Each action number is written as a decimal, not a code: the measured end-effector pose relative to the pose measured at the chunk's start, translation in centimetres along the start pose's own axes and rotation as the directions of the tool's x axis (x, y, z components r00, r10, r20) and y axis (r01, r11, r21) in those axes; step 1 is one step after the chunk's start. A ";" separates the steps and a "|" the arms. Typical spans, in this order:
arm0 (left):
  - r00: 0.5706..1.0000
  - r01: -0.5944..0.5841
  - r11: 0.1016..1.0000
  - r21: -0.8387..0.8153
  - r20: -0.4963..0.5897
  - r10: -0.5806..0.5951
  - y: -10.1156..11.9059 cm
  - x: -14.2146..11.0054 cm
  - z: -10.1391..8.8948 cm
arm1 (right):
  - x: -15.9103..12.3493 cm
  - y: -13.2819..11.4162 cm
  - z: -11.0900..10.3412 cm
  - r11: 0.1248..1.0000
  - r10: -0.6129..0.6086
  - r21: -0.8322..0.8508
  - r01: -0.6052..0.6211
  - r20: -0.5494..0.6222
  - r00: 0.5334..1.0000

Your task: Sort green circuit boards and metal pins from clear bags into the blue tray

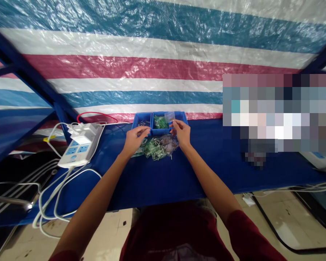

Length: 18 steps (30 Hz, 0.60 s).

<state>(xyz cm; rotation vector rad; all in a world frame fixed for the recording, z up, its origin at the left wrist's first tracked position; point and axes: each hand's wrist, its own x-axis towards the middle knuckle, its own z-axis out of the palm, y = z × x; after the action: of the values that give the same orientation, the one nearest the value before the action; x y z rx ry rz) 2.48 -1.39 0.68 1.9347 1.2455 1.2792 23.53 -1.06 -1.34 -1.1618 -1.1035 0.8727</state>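
Observation:
My right hand [182, 133] is closed on the lower end of a small clear plastic bag [168, 116], held up over the blue bins. My left hand [136, 139] is in front of the left blue bin [133, 125], fingertips pinched together; whatever they hold is too small to make out. Thin metal pieces [143, 123] lie in that bin. Green packets [160, 121] fill the middle bin [160, 132]. The right bin [184, 115] is partly hidden by my right hand. Between my wrists, a pile of green packets [154, 149] and clear packets [168, 144] with metal pieces lies on the table.
A white power strip [75, 156] with plugged-in adapters [84, 132] stands on the left of the blue table [163, 181], its white cables [54, 192] looping over the edge. Striped plastic sheeting [141, 69] hangs behind. A blurred-out area covers the right side.

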 end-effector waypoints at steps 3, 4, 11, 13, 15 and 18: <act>0.973 -0.116 0.983 0.142 0.216 0.083 -0.4 -0.3 -0.1 | 0.5 -0.1 -1.1 0.993 0.016 -0.114 -0.023 -0.064 0.998; 0.959 -0.159 0.972 0.172 0.263 0.110 -0.6 -0.3 0.0 | 0.5 -0.3 -1.4 0.983 -0.018 -0.182 0.003 -0.079 0.997; 0.918 -0.316 0.906 0.280 0.330 0.219 -1.9 -0.7 0.9 | -0.5 -1.0 -1.7 0.660 0.016 -0.745 0.093 0.138 0.990; 0.903 -0.344 0.893 0.291 0.362 0.230 -2.0 -0.9 0.9 | -0.8 -0.6 -1.2 0.573 0.105 -0.813 0.097 0.191 0.976; 0.887 -0.370 0.882 0.291 0.394 0.241 -2.0 -1.0 1.0 | -1.0 -0.3 -0.8 0.530 0.145 -0.842 0.103 0.210 0.967; 0.884 -0.376 0.877 0.298 0.399 0.243 -2.0 -1.0 1.1 | -1.1 -0.1 -0.6 0.519 0.145 -0.849 0.096 0.198 0.969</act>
<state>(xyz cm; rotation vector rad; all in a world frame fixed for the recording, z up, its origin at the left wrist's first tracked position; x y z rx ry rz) 2.48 -1.30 -1.86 2.5905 1.0677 0.8133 23.82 -2.31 -1.51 -1.9244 -1.8454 0.4508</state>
